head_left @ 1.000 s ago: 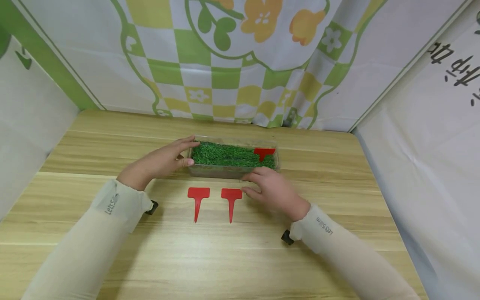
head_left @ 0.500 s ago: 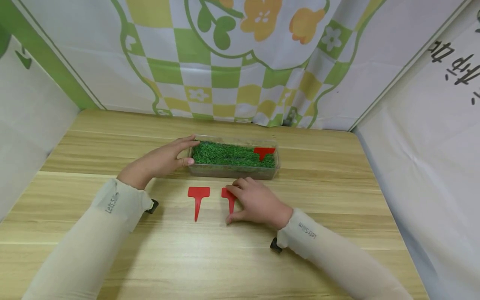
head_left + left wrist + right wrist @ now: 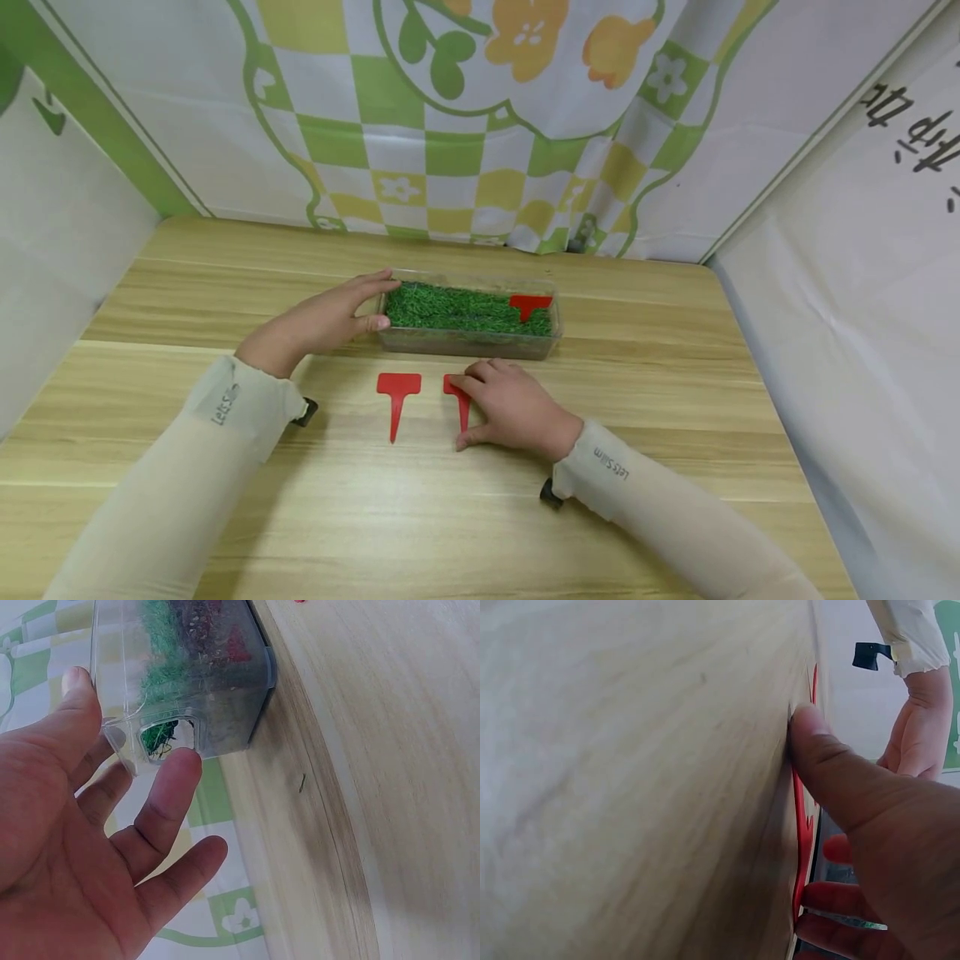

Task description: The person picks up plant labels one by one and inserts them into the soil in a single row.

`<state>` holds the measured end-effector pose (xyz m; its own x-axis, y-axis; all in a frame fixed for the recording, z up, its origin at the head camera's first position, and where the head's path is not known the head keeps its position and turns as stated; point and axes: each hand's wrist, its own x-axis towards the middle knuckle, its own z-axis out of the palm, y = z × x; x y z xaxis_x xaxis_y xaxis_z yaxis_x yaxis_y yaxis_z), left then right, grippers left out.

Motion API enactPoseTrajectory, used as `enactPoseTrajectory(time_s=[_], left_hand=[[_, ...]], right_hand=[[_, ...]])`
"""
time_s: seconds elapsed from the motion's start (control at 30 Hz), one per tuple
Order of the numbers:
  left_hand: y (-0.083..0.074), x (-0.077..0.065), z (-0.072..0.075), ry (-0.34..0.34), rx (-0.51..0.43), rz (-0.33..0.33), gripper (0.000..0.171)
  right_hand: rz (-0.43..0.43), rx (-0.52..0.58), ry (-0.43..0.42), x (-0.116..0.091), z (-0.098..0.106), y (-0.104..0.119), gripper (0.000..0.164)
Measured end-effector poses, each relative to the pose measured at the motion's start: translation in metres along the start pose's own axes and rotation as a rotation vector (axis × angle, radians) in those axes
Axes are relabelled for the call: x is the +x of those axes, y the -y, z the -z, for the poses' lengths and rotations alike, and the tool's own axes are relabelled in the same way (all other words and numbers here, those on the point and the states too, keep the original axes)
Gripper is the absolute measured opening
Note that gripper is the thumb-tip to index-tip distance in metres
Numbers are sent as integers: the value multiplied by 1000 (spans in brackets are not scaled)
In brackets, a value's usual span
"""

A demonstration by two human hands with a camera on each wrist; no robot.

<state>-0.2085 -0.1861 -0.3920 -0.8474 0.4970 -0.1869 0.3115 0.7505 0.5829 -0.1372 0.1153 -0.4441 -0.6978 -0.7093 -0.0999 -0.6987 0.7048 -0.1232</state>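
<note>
A clear plastic box (image 3: 468, 343) filled with green artificial grass (image 3: 450, 307) stands toward the back of the table. One red T-shaped plant label (image 3: 530, 303) stands upright in the grass at its right end. My left hand (image 3: 322, 321) rests at the box's left end, thumb by the near corner and fingers reaching to the far one; in the left wrist view the fingers are spread. On the table before the box, my right hand (image 3: 517, 408) spans a second plant label (image 3: 462, 410), thumb at its pointed tip and fingers on its head, partly covering it. Left of that lies a third plant label (image 3: 398, 384).
The light wooden table (image 3: 360, 525) extends around the box. Behind it hangs a green, white and yellow checked curtain (image 3: 457, 158). White panels (image 3: 862, 333) enclose the sides. A tiny dark strand (image 3: 302, 783) lies near the box in the left wrist view.
My right hand has moved left and toward me, from beside the box's front onto the right-hand loose plant label. The left hand has stayed at the box's left end.
</note>
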Motion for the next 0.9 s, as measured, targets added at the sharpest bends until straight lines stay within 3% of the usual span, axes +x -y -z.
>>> enactPoseTrajectory(time_s=[0.43,0.67,0.8,0.9], left_hand=[[2,3,-1,5,17,-7,65],[-1,2,0,6,17,4,65],[-1,2,0,3,18,7,65],[-2,2,0,0,19,6,65]], right_hand=[[-36,9,19,1,1,2,102],[-27,-18,-38,2,-1,1,111],[-23,-25,-95,3,2,1,104],[-29,-1,-133,3,7,1,86]])
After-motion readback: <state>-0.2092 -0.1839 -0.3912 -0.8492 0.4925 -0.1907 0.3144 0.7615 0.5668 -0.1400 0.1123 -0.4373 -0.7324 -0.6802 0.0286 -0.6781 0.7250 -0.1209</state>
